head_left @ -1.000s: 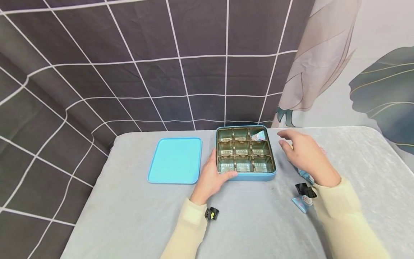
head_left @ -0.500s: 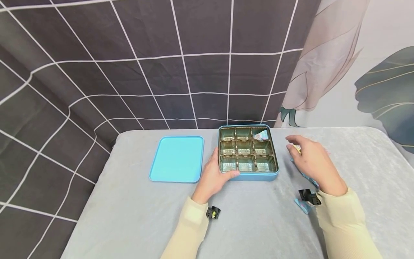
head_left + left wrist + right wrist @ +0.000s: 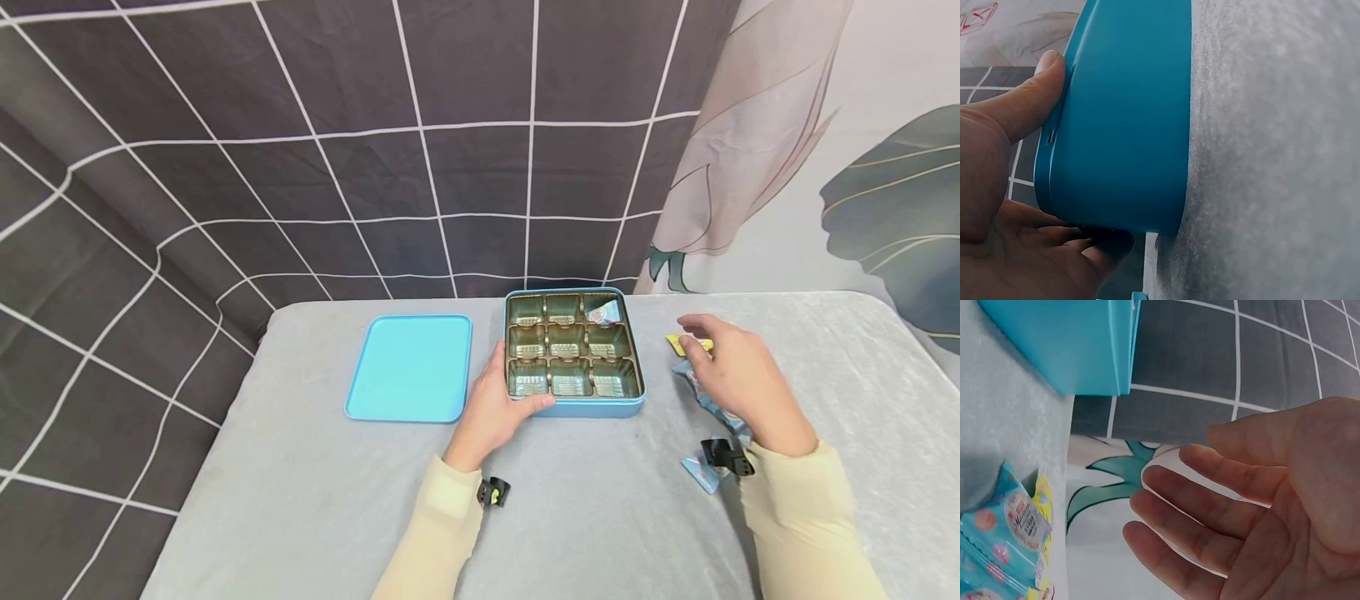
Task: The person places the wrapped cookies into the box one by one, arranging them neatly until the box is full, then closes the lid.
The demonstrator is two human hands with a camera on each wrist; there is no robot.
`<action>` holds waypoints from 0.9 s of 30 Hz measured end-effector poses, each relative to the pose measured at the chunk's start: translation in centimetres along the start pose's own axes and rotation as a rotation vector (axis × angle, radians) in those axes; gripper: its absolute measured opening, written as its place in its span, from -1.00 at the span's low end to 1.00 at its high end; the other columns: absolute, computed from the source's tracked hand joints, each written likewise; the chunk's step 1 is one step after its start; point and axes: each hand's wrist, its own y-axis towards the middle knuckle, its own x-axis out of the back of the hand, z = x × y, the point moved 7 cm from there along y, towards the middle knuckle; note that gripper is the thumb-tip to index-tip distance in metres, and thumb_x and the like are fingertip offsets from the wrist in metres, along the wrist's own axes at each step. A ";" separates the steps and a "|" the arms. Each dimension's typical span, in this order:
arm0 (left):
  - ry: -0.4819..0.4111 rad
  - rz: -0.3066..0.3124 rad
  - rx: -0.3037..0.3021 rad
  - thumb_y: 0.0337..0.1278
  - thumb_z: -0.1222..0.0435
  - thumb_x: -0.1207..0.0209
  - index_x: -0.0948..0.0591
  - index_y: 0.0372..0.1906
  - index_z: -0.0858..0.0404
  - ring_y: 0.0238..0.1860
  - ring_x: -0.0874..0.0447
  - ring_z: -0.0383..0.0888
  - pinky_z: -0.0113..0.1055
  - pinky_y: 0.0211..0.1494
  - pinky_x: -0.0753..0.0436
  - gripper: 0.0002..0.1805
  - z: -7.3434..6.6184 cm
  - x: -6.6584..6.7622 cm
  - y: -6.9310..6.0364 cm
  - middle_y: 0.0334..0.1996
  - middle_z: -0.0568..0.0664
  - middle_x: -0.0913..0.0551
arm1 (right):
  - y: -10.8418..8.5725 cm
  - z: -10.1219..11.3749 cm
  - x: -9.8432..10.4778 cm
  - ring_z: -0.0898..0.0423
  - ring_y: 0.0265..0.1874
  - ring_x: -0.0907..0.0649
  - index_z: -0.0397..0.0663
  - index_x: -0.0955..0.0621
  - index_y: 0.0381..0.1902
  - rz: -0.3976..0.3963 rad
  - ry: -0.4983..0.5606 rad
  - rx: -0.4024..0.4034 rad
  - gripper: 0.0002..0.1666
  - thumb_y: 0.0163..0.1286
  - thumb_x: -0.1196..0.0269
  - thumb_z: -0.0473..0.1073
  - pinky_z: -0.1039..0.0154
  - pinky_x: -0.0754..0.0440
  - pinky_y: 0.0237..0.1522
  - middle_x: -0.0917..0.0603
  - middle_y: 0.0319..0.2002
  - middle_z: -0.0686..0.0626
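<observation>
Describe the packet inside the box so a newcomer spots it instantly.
On the grey table, find the open blue box, right of the flat blue lid. Its tray has nine compartments, three by three; go to the back right one. The small blue-and-white packet there is the only one inside the box; the other packets lie on the table to the right.

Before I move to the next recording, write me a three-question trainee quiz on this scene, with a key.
1. Multiple choice: in the head view, where in the box does a packet sit? a) near left corner b) centre c) far right corner
2. True or false: the lid lies apart from the box, on its left.
3. Short answer: which hand grips the box?

Key: 1 c; 2 true; 3 the left hand, while the right hand holds nothing.
</observation>
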 end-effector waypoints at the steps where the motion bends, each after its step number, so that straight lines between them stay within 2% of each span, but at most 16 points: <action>1: 0.002 0.000 0.001 -0.01 -0.02 -0.50 0.02 0.60 0.34 0.54 -0.07 0.09 -0.03 0.52 -0.18 0.25 0.0 0.0 0.0 0.55 0.23 -0.11 | 0.0 -0.1 0.0 -0.40 -0.10 -0.65 -0.35 -0.53 0.21 0.006 0.000 -0.007 -0.59 0.55 -0.05 -0.20 -0.32 -0.49 -0.05 -0.64 0.05 -0.45; 5: 0.009 0.001 0.006 0.00 -0.03 -0.49 0.03 0.60 0.34 0.54 -0.07 0.10 -0.03 0.52 -0.18 0.25 0.1 0.1 0.0 0.55 0.23 -0.11 | 0.0 -0.8 0.0 -0.35 -0.18 -0.67 -0.36 -0.51 0.23 0.018 -0.004 -0.027 -0.57 0.56 -0.04 -0.19 -0.29 -0.52 -0.12 -0.64 0.05 -0.44; 13: 0.008 0.003 -0.014 -0.01 -0.04 -0.49 0.02 0.60 0.37 0.53 -0.10 0.11 -0.02 0.52 -0.20 0.26 -0.2 0.1 -0.1 0.54 0.25 -0.12 | -0.1 -1.9 0.4 -0.36 -0.15 -0.66 -0.35 -0.51 0.22 0.010 -0.015 -0.039 -0.57 0.49 -0.11 -0.22 -0.29 -0.51 -0.12 -0.64 0.02 -0.46; 18: 0.007 0.002 -0.012 -0.01 -0.03 -0.50 0.02 0.60 0.36 0.53 -0.10 0.11 -0.02 0.51 -0.20 0.25 -0.1 0.0 -0.1 0.54 0.25 -0.12 | -0.2 -2.4 0.0 -0.41 -0.05 -0.63 -0.38 -0.50 0.22 0.056 -0.014 -0.045 -0.50 0.38 -0.23 -0.25 -0.30 -0.52 -0.09 -0.64 0.03 -0.45; 23: 0.011 -0.001 -0.019 -0.01 -0.03 -0.50 0.02 0.60 0.36 0.53 -0.11 0.10 -0.03 0.51 -0.21 0.26 -0.1 0.0 0.0 0.54 0.24 -0.12 | -0.2 -2.8 -0.5 -0.34 -0.09 -0.65 -0.40 -0.52 0.18 0.119 -0.016 -0.049 -0.40 0.22 -0.38 -0.25 -0.24 -0.54 -0.12 -0.68 -0.05 -0.40; 27: 0.009 -0.002 -0.019 -0.02 -0.03 -0.50 0.02 0.60 0.36 0.53 -0.11 0.10 -0.03 0.51 -0.21 0.26 -0.1 0.0 0.0 0.54 0.25 -0.13 | -0.2 -3.2 -0.8 -0.35 -0.07 -0.64 -0.41 -0.51 0.20 0.162 -0.021 -0.080 -0.34 0.17 -0.42 -0.25 -0.24 -0.53 -0.11 -0.67 -0.05 -0.41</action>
